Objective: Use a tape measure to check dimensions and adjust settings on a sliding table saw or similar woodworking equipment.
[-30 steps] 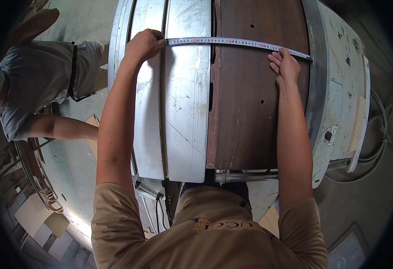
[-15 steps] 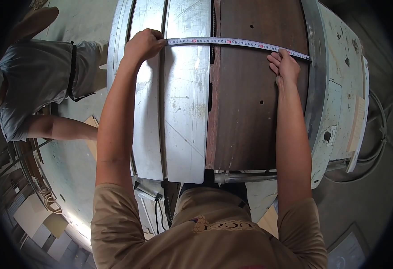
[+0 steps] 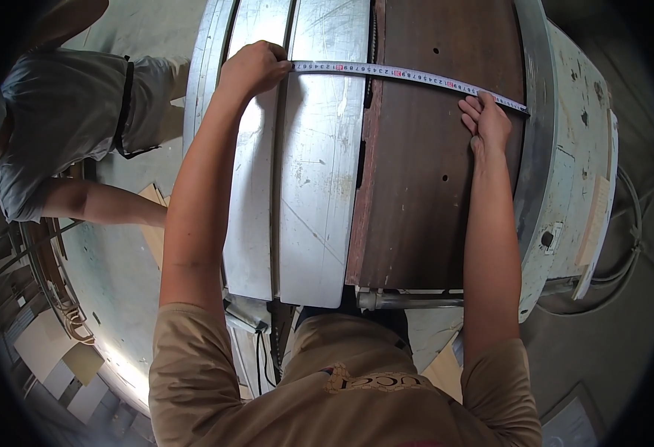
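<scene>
A white tape measure blade with black and red markings stretches across a machine table. My left hand is closed on its left part, over the bright metal surface; the fingers hide that end of the tape. Farther right, my right hand has its index finger and thumb at the tape, with the other fingers loosely curled beside it. Beneath this hand lies a dark brown plate. The tape's dark right tip reaches the grey raised edge on the plate's far side.
At left another person in a grey shirt stands, an arm reaching toward the machine. A pale green machine body flanks the right side, with cables beyond it. A metal bar runs along the near edge. Boards lie at lower left.
The table, tape and both hands have shifted slightly right in the picture, as the view has moved. Both hands keep about the same places along the tape.
</scene>
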`<action>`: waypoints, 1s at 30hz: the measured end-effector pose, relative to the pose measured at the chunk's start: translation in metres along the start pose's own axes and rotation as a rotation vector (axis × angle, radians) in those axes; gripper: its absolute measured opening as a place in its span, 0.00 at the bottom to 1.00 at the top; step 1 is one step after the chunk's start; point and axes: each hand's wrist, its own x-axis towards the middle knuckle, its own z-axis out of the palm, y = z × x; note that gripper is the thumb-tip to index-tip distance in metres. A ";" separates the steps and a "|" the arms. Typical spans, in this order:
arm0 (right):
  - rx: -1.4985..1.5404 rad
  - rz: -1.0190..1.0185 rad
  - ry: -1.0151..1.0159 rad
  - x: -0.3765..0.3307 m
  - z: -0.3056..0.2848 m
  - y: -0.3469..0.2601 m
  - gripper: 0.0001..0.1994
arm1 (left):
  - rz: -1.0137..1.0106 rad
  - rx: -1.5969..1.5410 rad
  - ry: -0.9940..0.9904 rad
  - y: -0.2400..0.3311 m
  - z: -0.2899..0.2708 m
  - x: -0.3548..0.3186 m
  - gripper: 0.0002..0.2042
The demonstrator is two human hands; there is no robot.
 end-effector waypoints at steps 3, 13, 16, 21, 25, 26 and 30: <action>-0.006 -0.003 -0.002 0.000 0.000 -0.001 0.14 | 0.006 0.005 0.017 0.000 0.001 0.000 0.14; -0.014 -0.006 0.011 -0.002 0.002 -0.001 0.14 | -0.004 0.008 0.019 0.000 0.001 0.000 0.14; -0.018 -0.002 0.010 -0.002 0.001 -0.001 0.14 | -0.012 0.012 0.016 0.003 -0.001 -0.001 0.14; -0.012 -0.010 0.009 -0.002 0.000 -0.001 0.13 | 0.004 0.019 0.011 0.003 -0.002 -0.001 0.14; -0.017 -0.007 0.010 -0.002 0.001 0.000 0.13 | -0.004 0.015 0.013 0.002 0.000 -0.001 0.14; -0.016 -0.008 0.008 -0.002 0.001 0.000 0.13 | -0.008 0.016 0.016 0.002 0.000 -0.001 0.14; -0.018 -0.007 0.018 -0.003 0.001 -0.001 0.14 | -0.011 0.030 0.024 0.003 0.000 -0.001 0.14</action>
